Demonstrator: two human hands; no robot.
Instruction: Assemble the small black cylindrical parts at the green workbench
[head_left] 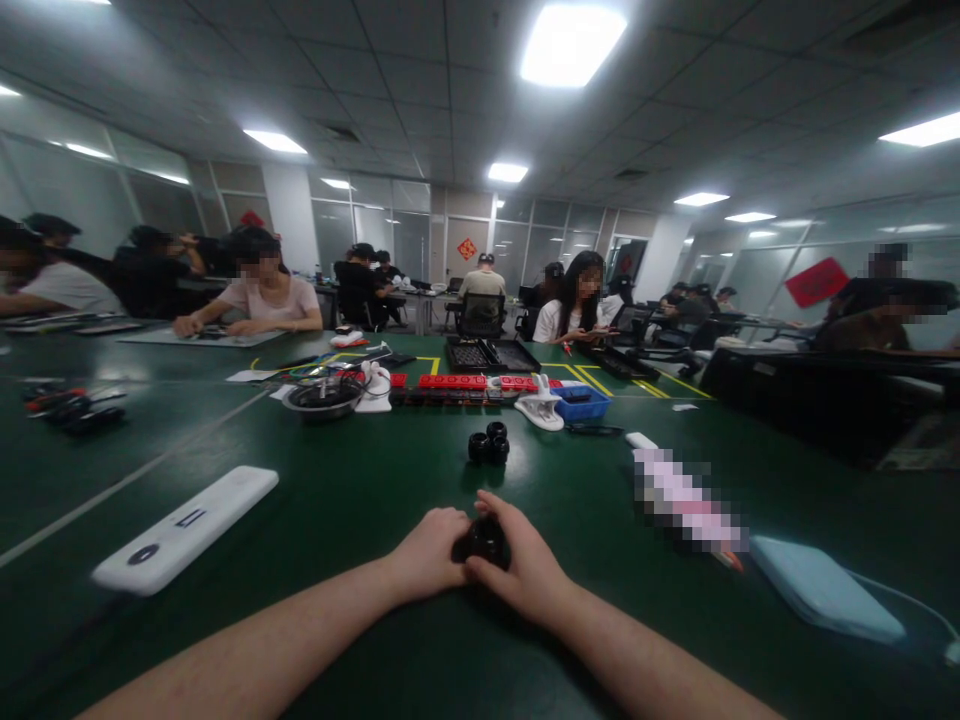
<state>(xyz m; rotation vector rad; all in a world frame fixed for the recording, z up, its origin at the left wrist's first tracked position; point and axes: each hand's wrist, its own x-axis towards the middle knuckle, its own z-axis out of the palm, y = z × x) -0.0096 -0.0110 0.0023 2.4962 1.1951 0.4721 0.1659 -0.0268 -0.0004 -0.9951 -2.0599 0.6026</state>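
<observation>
Between my hands, low on the green table point(345, 660), is a round black part point(486, 541). My left hand point(433, 550) closes on its left side, fingers bent against it. My right hand point(525, 560) wraps round its right side, with the thumb in front and the fingers over the back. A small group of black round parts point(489, 444) stands on the table just beyond my hands.
A long white device point(187, 530) lies left, a light blue case point(825, 588) with a cable right. Farther back are a metal bowl point(322, 400) of cables, red strips point(454, 381), a blue basket point(583, 403) and black trays point(491, 356). Several people sit beyond.
</observation>
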